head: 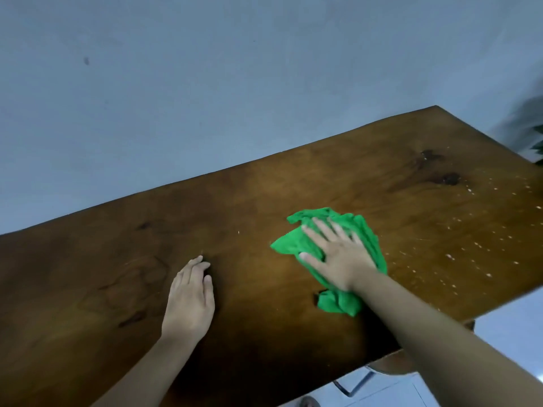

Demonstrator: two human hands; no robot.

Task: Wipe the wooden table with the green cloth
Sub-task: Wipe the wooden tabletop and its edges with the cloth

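A crumpled green cloth [364, 230] lies on the dark wooden table [264, 195], right of centre. My right hand [338, 257] presses flat on top of the cloth with fingers spread, covering its middle; folds of cloth stick out beyond the fingers and under the wrist. My left hand [189, 301] rests flat on the bare wood to the left of the cloth, fingers together, holding nothing. Small white specks [476, 245] are scattered over the right part of the table, and two dark stains [440, 168] sit near the far right corner.
A pale blue-grey wall [205, 83] runs right behind the table's far edge. A blurred green plant [531, 133] shows at the right edge. Below the table's near edge I see a chair [390, 365] with a metal frame and a light floor [505, 327].
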